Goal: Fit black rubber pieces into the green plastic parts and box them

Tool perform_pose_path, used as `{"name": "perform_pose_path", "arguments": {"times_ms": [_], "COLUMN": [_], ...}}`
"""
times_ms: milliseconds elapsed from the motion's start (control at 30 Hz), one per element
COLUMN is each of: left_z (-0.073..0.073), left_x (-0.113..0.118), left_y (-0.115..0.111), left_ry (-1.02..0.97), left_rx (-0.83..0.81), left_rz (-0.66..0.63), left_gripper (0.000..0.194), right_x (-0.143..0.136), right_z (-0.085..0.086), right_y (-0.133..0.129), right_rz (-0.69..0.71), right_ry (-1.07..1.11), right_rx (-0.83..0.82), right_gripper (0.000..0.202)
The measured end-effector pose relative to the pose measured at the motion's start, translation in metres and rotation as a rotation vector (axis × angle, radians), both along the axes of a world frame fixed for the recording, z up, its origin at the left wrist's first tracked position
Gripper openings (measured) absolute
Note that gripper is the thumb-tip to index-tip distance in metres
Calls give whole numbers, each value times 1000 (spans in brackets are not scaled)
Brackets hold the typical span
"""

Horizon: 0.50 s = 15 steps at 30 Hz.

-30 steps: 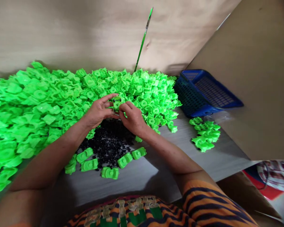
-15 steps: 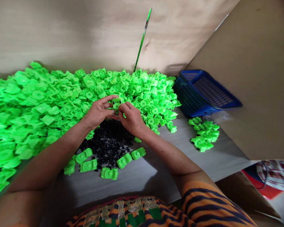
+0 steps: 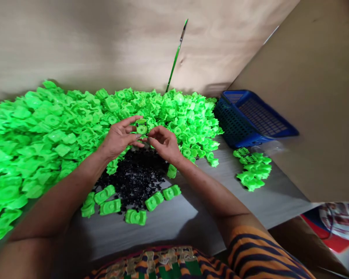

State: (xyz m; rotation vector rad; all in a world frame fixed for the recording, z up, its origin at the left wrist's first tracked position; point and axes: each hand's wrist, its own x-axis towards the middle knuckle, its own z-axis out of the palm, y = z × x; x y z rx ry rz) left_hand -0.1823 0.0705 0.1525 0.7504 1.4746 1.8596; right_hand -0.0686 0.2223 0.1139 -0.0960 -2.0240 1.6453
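Note:
My left hand [image 3: 120, 135] holds a small green toy car [image 3: 141, 127] between thumb and fingers, its underside turned toward me. One black axle with wheels crosses the car's far end. At the car's near end, my right hand [image 3: 164, 143] is closed in a pinch, with a small black wheel axle [image 3: 147, 135] partly showing at the fingertips. Below both hands spreads a heap of black wheel axles [image 3: 139, 174]. Around its near side lie several green car bodies [image 3: 135, 217], top side up.
A large pile of green car bodies [image 3: 61, 128] runs along the wooden back wall. To the right stands a blue plastic basket [image 3: 241, 120]. In front of it sits a small group of green cars [image 3: 254, 170], some with black wheels. A thin green stick [image 3: 174, 64] rises behind the pile.
My right fingers have shifted slightly down and away from the middle of the car to its near end. The left hand still holds the car. The whole view has tilted a little.

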Motion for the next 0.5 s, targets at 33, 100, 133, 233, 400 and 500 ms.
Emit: {"name": "perform_pose_path", "arguments": {"times_ms": [33, 100, 133, 233, 400, 500], "left_z": [0, 0, 0, -1, 0, 1], "left_x": [0, 1, 2, 2, 4, 6], "left_y": [0, 0, 0, 0, 0, 0], "left_ry": [2, 10, 14, 24, 33, 37], "left_rx": [-2, -8, -11, -20, -25, -24], "left_rz": [-6, -12, -12, -12, -7, -1], "left_gripper": [83, 81, 81, 82, 82, 84], "right_x": [-1, -2, -3, -2, -1, -1], "right_z": [-1, -3, -3, -3, 1, 4], "right_y": [0, 0, 0, -2, -5, -7], "right_rz": [5, 13, 20, 39, 27, 25], "right_ry": [-1, 0, 1, 8, 19, 18], "right_rx": [-35, -80, -92, -111, -129, -144], "right_gripper": [25, 28, 29, 27, 34, 38]}}
